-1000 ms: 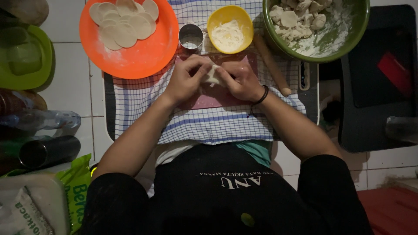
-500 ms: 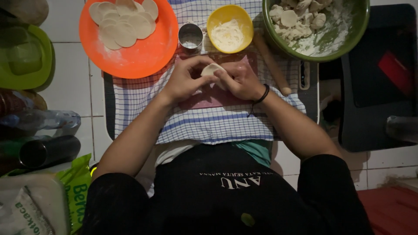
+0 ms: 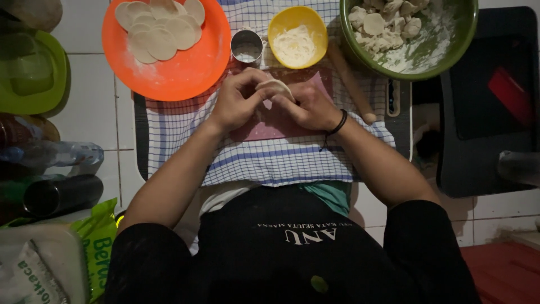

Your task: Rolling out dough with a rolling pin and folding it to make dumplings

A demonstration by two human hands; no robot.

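**A:** What are the hands doing?

**B:** Seen from above, the left hand [image 3: 239, 101] and the right hand [image 3: 309, 107] are meeting over a pink board [image 3: 270, 126]. Both are pinching a small round dough wrapper [image 3: 274, 86] between their fingertips, so each grip is closing on the wrapper. It is sitting just above the board, between the two thumbs. A dark band is circling the right wrist.

**A:** What is lying under the board?

**B:** A blue and white checked cloth [image 3: 270, 160] is covering a dark tray, which is resting on a white tiled floor [image 3: 84, 121].

**A:** And around the hands?

**B:** Just beyond the left hand, an orange plate [image 3: 185, 70] is holding a pile of flat dough rounds [image 3: 157, 28] dusted with flour. Beside it a small metal ring cutter [image 3: 247, 47] is standing upright. Next to that, a yellow bowl [image 3: 297, 19] is holding a pale filling; I cannot tell what kind. A wooden rolling pin [image 3: 351, 84] is lying at a slant near the right hand. Past it, a green bowl [image 3: 450, 53] is holding floured lumps of dough [image 3: 382, 19].

**A:** Anything on the far left?

**B:** Green lids, bottles and a green packet are crowding that edge, well apart from the hands.
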